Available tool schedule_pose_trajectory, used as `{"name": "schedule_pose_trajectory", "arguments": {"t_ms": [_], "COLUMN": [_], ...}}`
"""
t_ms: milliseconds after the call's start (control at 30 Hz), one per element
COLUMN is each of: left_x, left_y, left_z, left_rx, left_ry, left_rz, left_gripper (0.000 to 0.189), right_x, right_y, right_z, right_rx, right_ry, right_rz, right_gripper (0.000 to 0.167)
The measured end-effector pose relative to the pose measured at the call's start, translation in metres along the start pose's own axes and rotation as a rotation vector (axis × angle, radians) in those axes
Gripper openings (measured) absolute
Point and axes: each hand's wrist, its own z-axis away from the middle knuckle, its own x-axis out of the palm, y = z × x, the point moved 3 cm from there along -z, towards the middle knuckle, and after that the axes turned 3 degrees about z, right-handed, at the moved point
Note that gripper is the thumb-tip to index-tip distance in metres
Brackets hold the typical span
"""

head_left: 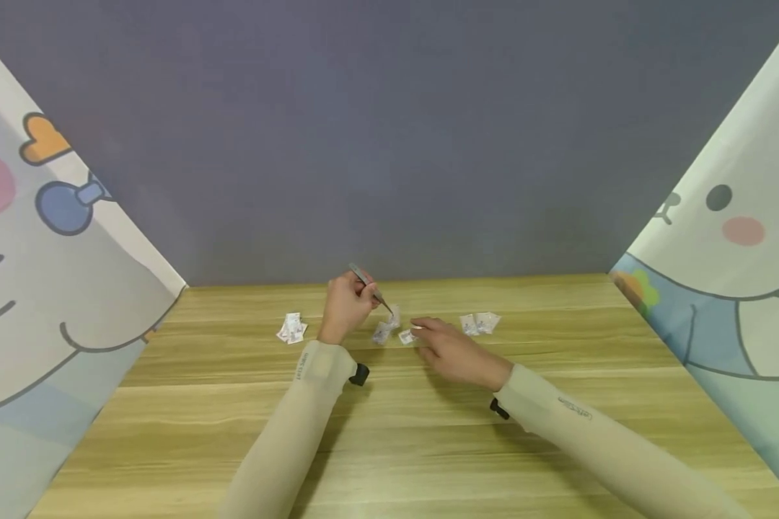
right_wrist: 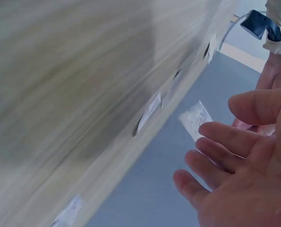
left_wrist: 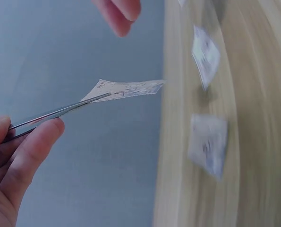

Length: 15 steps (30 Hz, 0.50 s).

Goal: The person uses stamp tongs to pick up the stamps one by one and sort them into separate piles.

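Observation:
My left hand (head_left: 349, 306) pinches a pair of metal tweezers (left_wrist: 60, 111) between thumb and fingers. At the tweezers' tips is a thin, slightly bent postage stamp (left_wrist: 131, 90) with a perforated edge, raised off the table in both wrist views. Two more stamps lie below it on the wood, one pale stamp (head_left: 381, 332) on the left and another stamp (head_left: 407, 336) by my right fingertips. My right hand (right_wrist: 244, 165) hovers with its fingers loosely spread and holds nothing. Whether it touches the nearby stamp cannot be told.
Several overlapping stamps (head_left: 292, 328) lie to the left, and another small group of stamps (head_left: 479, 324) lies to the right. A grey wall (head_left: 389, 144) stands behind the wooden table (head_left: 389, 447). Printed cartoon panels (head_left: 720, 274) flank both sides.

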Motion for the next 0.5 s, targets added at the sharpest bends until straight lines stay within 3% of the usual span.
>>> {"name": "schedule_pose_trajectory", "arguments": {"t_ms": [267, 500], "left_x": [0.027, 0.056], "left_y": [0.013, 0.015], "left_z": [0.0, 0.001], "left_rx": [0.041, 0.037], "left_ry": [-0.04, -0.08], "left_rz": [0.026, 0.059], "left_gripper": [0.01, 0.008], "right_x": [-0.008, -0.01], "right_y": [0.005, 0.019], "right_z": [0.021, 0.034], "right_rx": [-0.014, 0.058], "right_ry": [0.053, 0.071], "right_rz": [0.049, 0.035], "right_gripper": [0.039, 0.04]}}
